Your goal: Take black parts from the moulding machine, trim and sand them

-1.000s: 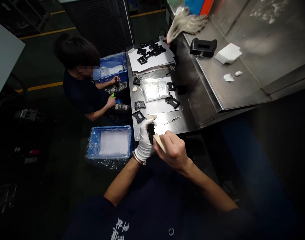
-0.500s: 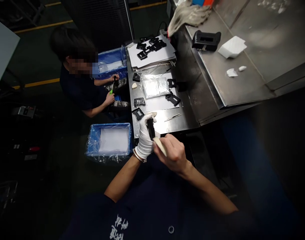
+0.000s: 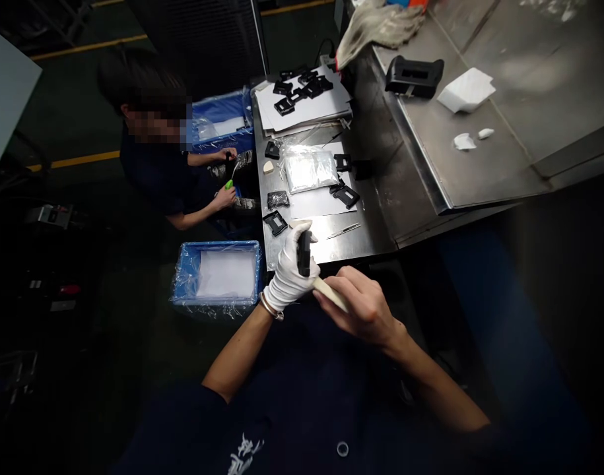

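My left hand (image 3: pixel 288 277), in a white glove, is closed round a small black plastic part (image 3: pixel 304 253) held upright at the near edge of the steel table (image 3: pixel 371 231). My bare right hand (image 3: pixel 364 307) grips a cream-coloured stick-like tool (image 3: pixel 330 294) whose tip touches the bottom of the black part. Both hands hover just off the table's front edge, above my lap.
On the table lie more black parts (image 3: pixel 275 223), a clear plastic bag (image 3: pixel 309 170), tweezers (image 3: pixel 344 230) and a paper stack with several black parts (image 3: pixel 302 92). A blue bin (image 3: pixel 217 274) stands on the floor to the left. A seated person (image 3: pixel 158 158) works beside it.
My right hand and the tool have slid down and right, away from the part's top. The view has shifted slightly; the co-worker's hands moved a little.
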A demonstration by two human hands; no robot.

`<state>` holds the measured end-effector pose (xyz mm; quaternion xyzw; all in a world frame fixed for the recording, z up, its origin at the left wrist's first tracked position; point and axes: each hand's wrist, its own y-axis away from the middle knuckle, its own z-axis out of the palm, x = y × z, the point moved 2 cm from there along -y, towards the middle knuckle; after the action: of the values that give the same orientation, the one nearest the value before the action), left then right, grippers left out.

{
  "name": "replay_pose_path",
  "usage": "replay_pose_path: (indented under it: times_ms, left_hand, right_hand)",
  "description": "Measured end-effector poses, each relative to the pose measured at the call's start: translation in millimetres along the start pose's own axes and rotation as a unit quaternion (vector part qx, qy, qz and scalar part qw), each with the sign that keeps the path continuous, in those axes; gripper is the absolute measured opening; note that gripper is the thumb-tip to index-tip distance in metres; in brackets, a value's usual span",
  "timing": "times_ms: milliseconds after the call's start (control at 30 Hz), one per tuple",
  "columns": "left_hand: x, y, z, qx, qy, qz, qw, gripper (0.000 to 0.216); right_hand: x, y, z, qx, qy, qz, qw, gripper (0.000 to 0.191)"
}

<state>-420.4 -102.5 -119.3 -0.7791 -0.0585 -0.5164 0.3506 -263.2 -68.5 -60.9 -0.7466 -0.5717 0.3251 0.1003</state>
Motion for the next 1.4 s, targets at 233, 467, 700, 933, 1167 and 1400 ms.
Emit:
replay_pose_path:
  times_ms: [233, 467, 700, 933, 1167, 1400]
  left_hand:
    - [5, 10, 7, -0.021, -0.001, 0.05, 0.999, 0.053]
    - [5, 14, 8, -0.007, -0.048, 0.069, 0.996, 0.048]
    - [-3, 12, 12, 0.024, -0.049, 0.044, 0.998, 0.04]
    - [5, 14, 7, -0.013, -0.04, 0.043, 0.998, 0.065]
    - [7, 8, 10, 0.02, -0.06, 0.062, 0.996, 0.05]
    - [8, 6, 6, 0.007, -0.119, 0.118, 0.986, 0.051]
  right_hand:
    - [2, -10, 2, -0.019, 0.115, -0.083, 0.99, 0.006]
    - [6, -11, 4, -0.039, 0.088, -0.062, 0.993, 0.015]
    - [2, -10, 6, -0.047, 0.06, -0.033, 0.997, 0.02]
    - [23, -8, 2, 0.016, 0.067, 0.052, 0.996, 0.016]
    - [7, -9, 9, 0.049, 0.069, 0.044, 0.995, 0.016]
    - [13, -26, -3, 0.109, 0.07, 0.053, 0.99, 0.014]
